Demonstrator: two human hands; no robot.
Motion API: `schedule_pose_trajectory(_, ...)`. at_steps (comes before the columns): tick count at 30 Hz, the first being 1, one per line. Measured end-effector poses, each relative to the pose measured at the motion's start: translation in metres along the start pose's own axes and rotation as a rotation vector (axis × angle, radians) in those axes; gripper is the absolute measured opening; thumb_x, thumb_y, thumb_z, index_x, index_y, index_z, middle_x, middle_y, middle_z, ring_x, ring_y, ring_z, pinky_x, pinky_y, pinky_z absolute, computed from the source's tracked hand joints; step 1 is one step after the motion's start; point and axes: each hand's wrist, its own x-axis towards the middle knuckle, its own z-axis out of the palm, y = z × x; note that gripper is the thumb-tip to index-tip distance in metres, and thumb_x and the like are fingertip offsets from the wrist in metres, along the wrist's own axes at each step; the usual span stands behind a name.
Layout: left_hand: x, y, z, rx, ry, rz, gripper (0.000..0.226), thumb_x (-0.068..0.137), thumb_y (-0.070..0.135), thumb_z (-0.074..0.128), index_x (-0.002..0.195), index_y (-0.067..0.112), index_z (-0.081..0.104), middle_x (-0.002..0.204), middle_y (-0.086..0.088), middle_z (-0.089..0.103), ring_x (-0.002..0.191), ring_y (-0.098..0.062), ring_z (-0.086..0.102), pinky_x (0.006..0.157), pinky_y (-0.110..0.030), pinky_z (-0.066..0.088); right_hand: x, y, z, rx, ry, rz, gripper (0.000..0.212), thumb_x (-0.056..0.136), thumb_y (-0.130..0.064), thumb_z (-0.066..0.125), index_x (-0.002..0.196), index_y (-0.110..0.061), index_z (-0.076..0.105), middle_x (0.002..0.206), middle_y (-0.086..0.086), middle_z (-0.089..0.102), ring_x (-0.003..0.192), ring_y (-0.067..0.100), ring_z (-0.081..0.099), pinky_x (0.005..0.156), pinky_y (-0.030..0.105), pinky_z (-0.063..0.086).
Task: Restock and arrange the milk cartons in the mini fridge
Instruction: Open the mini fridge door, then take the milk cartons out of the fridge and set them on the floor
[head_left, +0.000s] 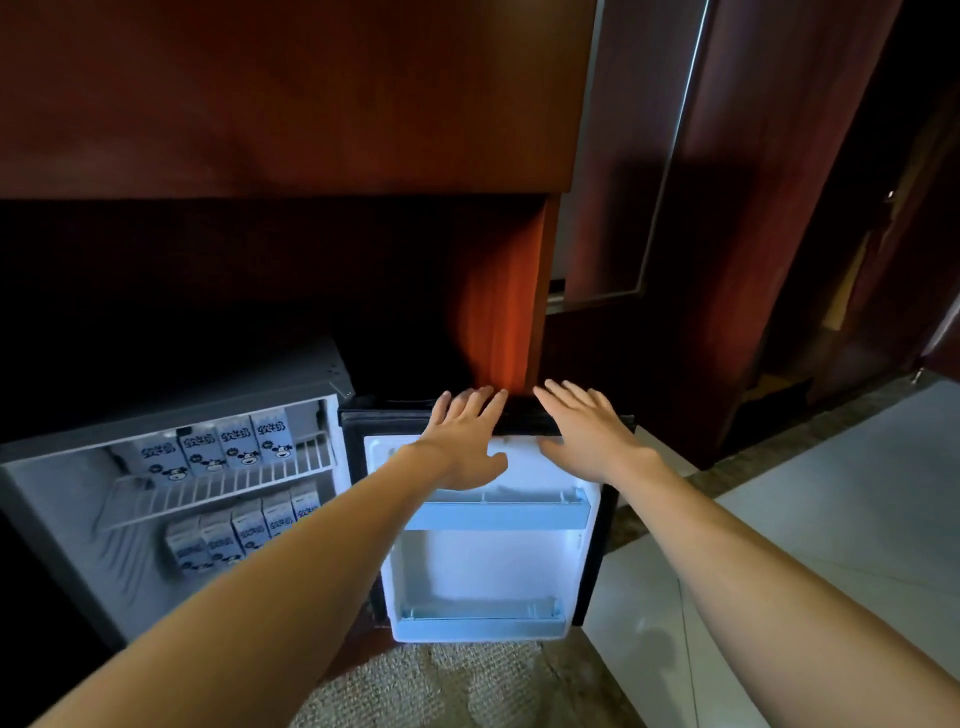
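Head view: The mini fridge (57, 499) sits at 8 o'clock in the frame, tucked under a dark red wooden cabinet (260, 104). Its door (483, 571) is swung wide open to 6 o'clock, with the white inner side facing the camera.

Inside the fridge, a row of milk cartons (218, 447) stands upright on the wire shelf (208, 493). At least four show, side by side, each with blue writing and a cartoon cow. At 6 o'clock from that row, below the shelf, a second row of cartons (244, 525) stands packed close together. Its near end is hidden by the left forearm.

The left hand (465, 441) lies flat on the top of the door. The fingers are straight and reach over the dark top edge, and the thumb is spread on the white lining; it grips nothing. The right hand (587, 431) is at 3 o'clock from it, just beside it but apart. It is also flat and spread over the same top edge, with the fingers pointing to 11 o'clock, and it holds nothing.

On the door, an upper rack (498, 514) runs just under the hands and a lower rack (483, 613) sits near the bottom. A lit wooden panel (498, 301) stands at 12 o'clock from the hands.

Carpet (441, 686) lies under the door at 6 o'clock, and pale floor tiles (831, 493) stretch away at 4 o'clock.
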Motion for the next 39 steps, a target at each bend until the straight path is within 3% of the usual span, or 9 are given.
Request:
schedule_pose_trajectory(9,-0.102,-0.028,-0.016,0.108,-0.028,-0.05,0.087,0.097,0.035,0.047,0.158,0.017,-0.012,0.166,-0.002,-0.011,0.152,-0.022,-0.016,0.123,-0.048,-0.008,-0.051,-0.068,-0.02,0.028,0.056,-0.169,0.068,0.102,-0.036,0.044,0.159,-0.014,0.015,0.167,0.004,0.009,0.154,0.021,0.005,0.122,0.034,0.008)
schedule_pose_trajectory(22,-0.271,-0.117,-0.034,0.194,-0.064,-0.293,0.081,0.101,0.041,0.042,0.158,0.026,-0.012,0.165,-0.002,-0.018,0.15,-0.023,-0.023,0.122,-0.052,-0.01,-0.073,-0.252,-0.018,0.083,-0.01,-0.451,0.066,0.104,-0.035,0.042,0.16,-0.016,0.012,0.167,0.002,0.009,0.153,0.019,0.008,0.122,0.033,0.007)
schedule_pose_trajectory(30,-0.307,-0.182,-0.006,0.16,-0.041,-0.364,0.08,0.099,0.036,0.042,0.159,0.02,-0.008,0.166,-0.004,-0.01,0.151,-0.025,-0.019,0.122,-0.052,-0.01,-0.042,-0.312,0.013,0.047,-0.084,-0.508,0.065,0.105,-0.036,0.038,0.16,-0.016,0.01,0.168,0.001,0.006,0.154,0.017,0.004,0.122,0.031,0.003)
schedule_pose_trajectory(39,-0.288,-0.23,0.029,0.101,-0.029,-0.453,0.079,0.097,0.035,0.04,0.159,0.022,-0.006,0.167,-0.003,-0.011,0.151,-0.022,-0.02,0.122,-0.05,-0.009,0.009,-0.325,0.056,0.066,-0.125,-0.489,0.066,0.104,-0.038,0.039,0.16,-0.018,0.011,0.168,0.0,0.004,0.154,0.016,0.003,0.123,0.033,0.004)
